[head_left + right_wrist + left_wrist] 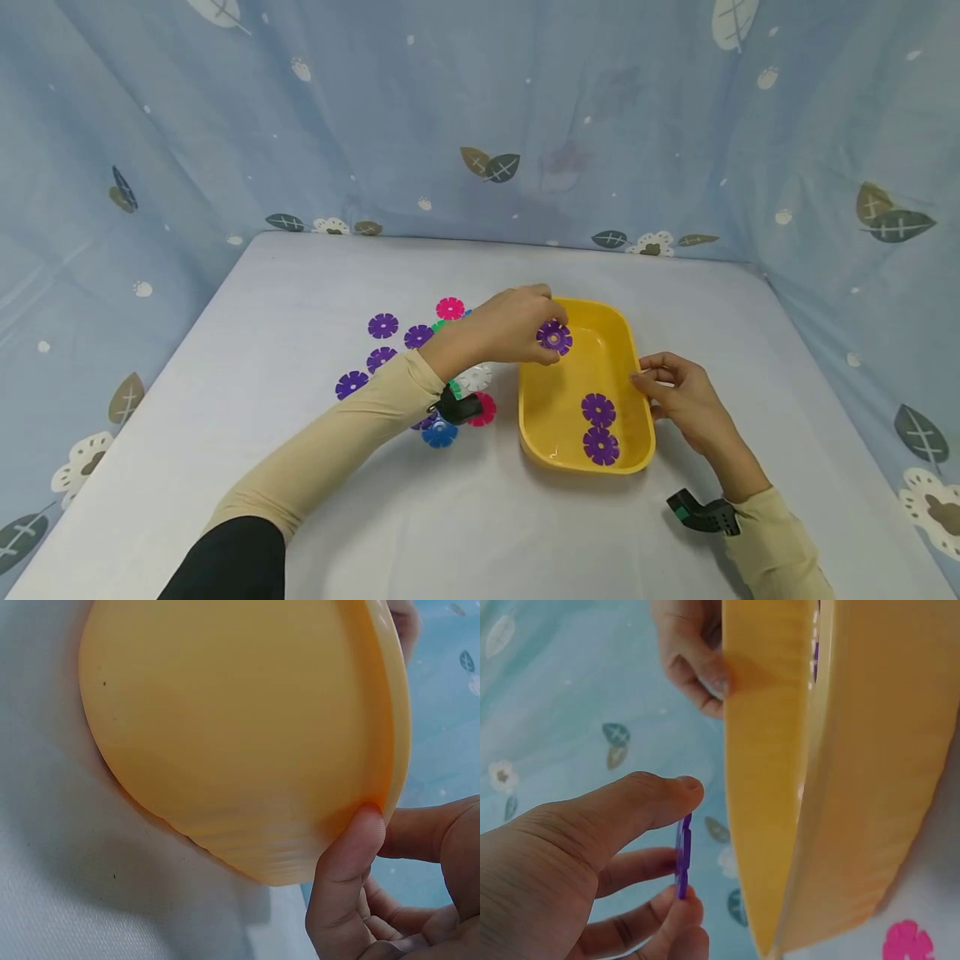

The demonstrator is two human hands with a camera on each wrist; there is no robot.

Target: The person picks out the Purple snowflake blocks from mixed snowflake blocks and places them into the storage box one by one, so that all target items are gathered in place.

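Observation:
My left hand [521, 325] pinches a purple notched plastic disc [554, 337] by its edges over the far left part of a yellow basin [577, 375]. In the left wrist view the disc [682, 856] is seen edge-on between thumb and fingers, beside the basin's rim [817, 750]. My right hand [686, 400] grips the basin's right rim, and the right wrist view has thumb and finger on either side of that rim [401, 750]. Two purple discs [598, 410] lie on the basin floor, near its front right.
Left of the basin, several flower-shaped discs lie loose on the white table [300, 467]: purple [383, 326], pink [450, 308], blue [439, 433], green and white [476, 379] ones. My left forearm covers part of them. A blue patterned curtain [420, 108] hangs round the table.

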